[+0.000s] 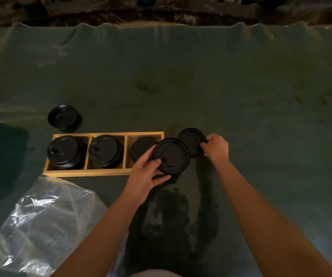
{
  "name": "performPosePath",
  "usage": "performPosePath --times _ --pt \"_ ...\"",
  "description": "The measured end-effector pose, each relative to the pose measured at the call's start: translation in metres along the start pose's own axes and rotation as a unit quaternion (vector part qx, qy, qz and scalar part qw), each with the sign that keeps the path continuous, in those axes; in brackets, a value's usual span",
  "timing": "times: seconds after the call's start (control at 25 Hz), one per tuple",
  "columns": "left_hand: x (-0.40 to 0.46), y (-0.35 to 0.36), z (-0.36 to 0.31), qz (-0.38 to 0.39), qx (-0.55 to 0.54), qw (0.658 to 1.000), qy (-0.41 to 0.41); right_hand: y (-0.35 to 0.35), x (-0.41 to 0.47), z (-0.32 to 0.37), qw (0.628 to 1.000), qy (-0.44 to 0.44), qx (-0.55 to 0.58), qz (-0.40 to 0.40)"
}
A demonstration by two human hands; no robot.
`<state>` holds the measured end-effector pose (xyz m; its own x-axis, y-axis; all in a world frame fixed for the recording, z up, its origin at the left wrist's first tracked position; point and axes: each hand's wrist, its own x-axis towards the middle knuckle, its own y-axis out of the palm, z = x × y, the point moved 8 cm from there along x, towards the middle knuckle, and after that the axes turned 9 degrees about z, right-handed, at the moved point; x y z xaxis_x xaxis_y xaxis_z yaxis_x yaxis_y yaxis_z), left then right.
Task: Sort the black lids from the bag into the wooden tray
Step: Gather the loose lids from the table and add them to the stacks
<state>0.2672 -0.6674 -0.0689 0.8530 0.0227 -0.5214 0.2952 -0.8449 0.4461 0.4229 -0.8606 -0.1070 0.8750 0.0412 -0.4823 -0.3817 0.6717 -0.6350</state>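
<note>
Head view: the left hand [148, 172] holds a black lid [171, 155] by its near-left edge, thumb on the top face and fingers curled beneath, the lid tilted with its top towards the camera and overlapping the right end of the tray [65, 172]. Just to the right, the right hand [216, 146] pinches the right edge of a second lid [191, 139], fingers closed on its rim; whether that lid rests on the bench [201, 80] or is lifted clear cannot be told. The two lids overlap in the picture, the left-hand one in front. The wooden tray lies lengthwise across the bench and has three compartments. The left compartment holds a stack of lids [65, 151], the middle compartment holds another stack [105, 150], and the right one holds a lower stack [141, 148], partly hidden by the held lid. A small separate stack [64, 116] stands on the bench behind the tray's left end, apart from it. The clear plastic bag [45, 222] lies crumpled at the near left, just in front of the tray's left corner. The bench is covered in a dark green cloth with stains, and both bare forearms reach in from the bottom edge.
</note>
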Motion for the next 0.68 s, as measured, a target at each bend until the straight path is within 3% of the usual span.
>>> performPosePath --times 0.08,0.16,0.24,0.32,0.44,0.56,0.68 --pt "-0.002 -0.004 -0.005 -0.008 -0.002 1.000 0.012 -0.006 -0.003 -0.001 1.000 -0.004 0.014 -0.015" --pt "-0.005 -0.006 -0.009 -0.014 -0.008 1.000 0.018 -0.021 -0.010 -0.002 0.991 0.003 0.132 -0.034" --pt "-0.007 -0.006 -0.011 -0.019 -0.014 1.000 0.018 -0.038 -0.023 0.011 0.963 -0.040 0.263 -0.042" --pt "-0.010 -0.003 -0.015 -0.017 -0.017 0.999 0.023 -0.048 -0.042 0.040 0.943 -0.113 0.312 -0.012" --pt "-0.017 0.004 -0.025 0.001 -0.024 0.999 0.034 -0.041 -0.071 0.079 0.944 -0.166 0.282 0.048" --pt "-0.029 0.009 -0.035 0.015 -0.035 0.998 0.054 -0.022 -0.092 0.097 0.972 -0.175 0.152 0.039" --pt "-0.044 0.000 -0.041 0.008 -0.010 0.996 0.089 -0.001 -0.109 0.114 0.976 -0.197 0.092 0.017"
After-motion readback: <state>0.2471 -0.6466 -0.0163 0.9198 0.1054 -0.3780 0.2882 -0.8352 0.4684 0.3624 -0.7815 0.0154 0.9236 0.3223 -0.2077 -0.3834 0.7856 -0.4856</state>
